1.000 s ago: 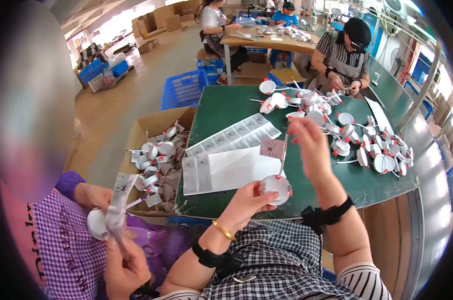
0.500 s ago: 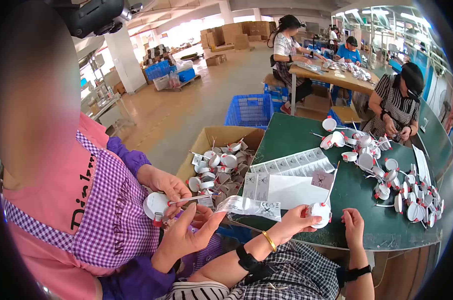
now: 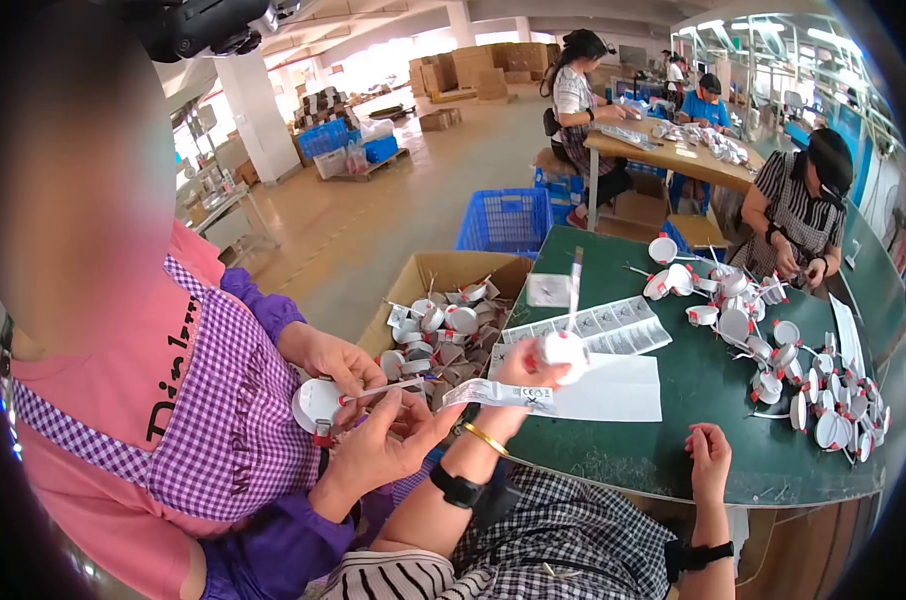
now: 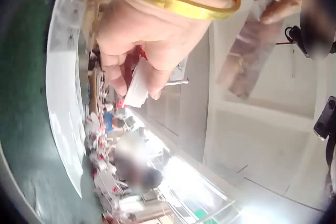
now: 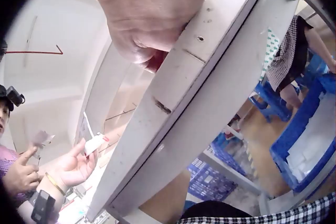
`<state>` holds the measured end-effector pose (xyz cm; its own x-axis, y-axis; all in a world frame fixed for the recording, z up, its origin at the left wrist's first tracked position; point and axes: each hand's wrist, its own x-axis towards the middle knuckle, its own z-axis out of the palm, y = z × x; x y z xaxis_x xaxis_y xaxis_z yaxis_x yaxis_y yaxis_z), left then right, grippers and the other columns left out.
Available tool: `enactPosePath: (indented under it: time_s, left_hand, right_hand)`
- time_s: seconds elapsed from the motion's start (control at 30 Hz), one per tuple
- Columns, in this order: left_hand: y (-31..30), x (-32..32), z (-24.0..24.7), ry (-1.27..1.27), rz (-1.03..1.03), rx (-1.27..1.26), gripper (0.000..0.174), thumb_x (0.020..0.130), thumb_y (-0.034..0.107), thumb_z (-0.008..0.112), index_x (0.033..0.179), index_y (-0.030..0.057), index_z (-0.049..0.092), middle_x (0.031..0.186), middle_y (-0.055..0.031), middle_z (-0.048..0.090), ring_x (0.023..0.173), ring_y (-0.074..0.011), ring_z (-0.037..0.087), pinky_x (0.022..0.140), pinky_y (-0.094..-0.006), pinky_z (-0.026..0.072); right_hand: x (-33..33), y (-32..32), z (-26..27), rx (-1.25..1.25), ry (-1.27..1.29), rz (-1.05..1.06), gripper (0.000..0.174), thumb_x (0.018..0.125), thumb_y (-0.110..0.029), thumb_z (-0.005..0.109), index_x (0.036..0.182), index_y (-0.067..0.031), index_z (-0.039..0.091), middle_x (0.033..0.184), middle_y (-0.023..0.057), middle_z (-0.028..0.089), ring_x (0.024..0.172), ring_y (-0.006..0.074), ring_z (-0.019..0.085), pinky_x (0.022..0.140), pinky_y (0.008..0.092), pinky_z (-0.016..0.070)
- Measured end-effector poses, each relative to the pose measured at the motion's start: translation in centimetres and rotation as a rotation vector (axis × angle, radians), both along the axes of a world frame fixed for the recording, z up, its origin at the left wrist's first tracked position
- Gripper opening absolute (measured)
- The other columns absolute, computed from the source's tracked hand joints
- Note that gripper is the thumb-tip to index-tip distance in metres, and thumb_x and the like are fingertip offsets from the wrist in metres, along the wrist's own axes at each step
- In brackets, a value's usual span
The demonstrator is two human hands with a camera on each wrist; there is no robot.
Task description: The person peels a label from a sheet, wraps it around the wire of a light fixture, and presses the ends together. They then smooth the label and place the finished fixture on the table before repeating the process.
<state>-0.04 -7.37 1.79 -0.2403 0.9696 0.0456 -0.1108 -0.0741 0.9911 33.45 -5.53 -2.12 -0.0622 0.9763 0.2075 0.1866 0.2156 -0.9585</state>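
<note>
The left hand (image 3: pixel 520 369) pinches a white round piece (image 3: pixel 563 356) by its side, thumb against fingers; in the left wrist view the piece is seen edge-on between them. The piece is held up above the table (image 3: pixel 613 465), its cable (image 3: pixel 574 300) pointing upward, with a tag (image 3: pixel 551 290) on it. The right hand (image 3: pixel 709 455) is at the table edge, fingers loosely bent and holding nothing that I can see.

Just beside the left hand is a printed strip (image 3: pixel 508 396), and next to it another person's hands (image 3: pixel 378 450) with a second white piece (image 3: pixel 316 405). Further out there are label sheets (image 3: pixel 623 388), the carton (image 3: pixel 413 275) full of such pieces, and a heap of pieces (image 3: pixel 735 325) on the far side.

I judge the step in hand is the handling of one piece already tagged — the next move calls for a steady pinch, and for cable and tag to stay free of the strip.

The piece is blurred in the head view, so its print cannot be read. In the right wrist view the table edge hides part of the right fingers — and the tag is partly covered in the left wrist view.
</note>
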Motion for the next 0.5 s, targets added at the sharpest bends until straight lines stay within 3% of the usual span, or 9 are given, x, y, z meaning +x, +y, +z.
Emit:
enactPosePath:
  time_s: [0.03, 0.07, 0.13, 0.3, 0.5]
  left_hand:
    - [0.2, -1.3, 0.1, -0.079, -0.021, 0.161, 0.044, 0.079, 0.007, 0.072, 0.117, -0.0021, 0.051, 0.109, -0.0111, 0.061, 0.09, -0.0178, 0.064, 0.07, -0.0285, 0.0558]
    - [0.2, -2.2, -0.6, -0.031, 0.224, 0.072, 0.041, 0.08, 0.008, 0.071, 0.116, 0.0, 0.053, 0.107, -0.0102, 0.062, 0.089, -0.0173, 0.064, 0.07, -0.0286, 0.0557]
    - [0.1, -4.1, 0.1, 0.004, 0.377, -0.003, 0.043, 0.08, 0.01, 0.072, 0.117, 0.0003, 0.052, 0.106, -0.0106, 0.062, 0.09, -0.0168, 0.064, 0.071, -0.0286, 0.0555]
    - [0.3, -8.6, -0.2, -0.107, 0.372, 0.073, 0.038, 0.083, 0.012, 0.07, 0.116, 0.0012, 0.054, 0.107, -0.0081, 0.062, 0.091, -0.0151, 0.064, 0.071, -0.0269, 0.0544]
    - [0.3, -9.5, -2.5, 0.242, 0.587, 0.151, 0.032, 0.086, 0.013, 0.066, 0.114, 0.002, 0.055, 0.104, -0.0052, 0.063, 0.085, -0.0115, 0.062, 0.068, -0.0228, 0.0507]
  right_hand:
    - [0.0, -0.1, 0.0, -0.002, 0.0, 0.0, 0.012, 0.093, -0.008, 0.052, 0.092, 0.0017, 0.06, 0.074, 0.0022, 0.058, 0.067, 0.008, 0.053, 0.062, 0.0211, 0.0429]
    - [0.0, 0.0, 0.0, -0.003, -0.005, -0.011, 0.013, 0.093, -0.008, 0.052, 0.092, 0.0017, 0.06, 0.074, 0.0022, 0.058, 0.067, 0.008, 0.053, 0.061, 0.0211, 0.0427]
    - [-0.1, -0.1, -0.1, -0.007, -0.009, -0.02, 0.013, 0.093, -0.008, 0.052, 0.091, 0.0017, 0.06, 0.074, 0.0021, 0.058, 0.066, 0.0081, 0.053, 0.061, 0.0212, 0.0424]
    - [-0.2, -0.3, 0.3, 0.003, -0.032, -0.021, 0.012, 0.092, -0.008, 0.052, 0.091, 0.0017, 0.06, 0.074, 0.0022, 0.058, 0.066, 0.008, 0.053, 0.061, 0.0212, 0.0423]
    - [-0.1, -0.2, 0.1, 0.004, -0.028, -0.017, 0.012, 0.092, -0.007, 0.052, 0.091, 0.0017, 0.06, 0.074, 0.0021, 0.057, 0.066, 0.008, 0.053, 0.061, 0.0207, 0.0422]
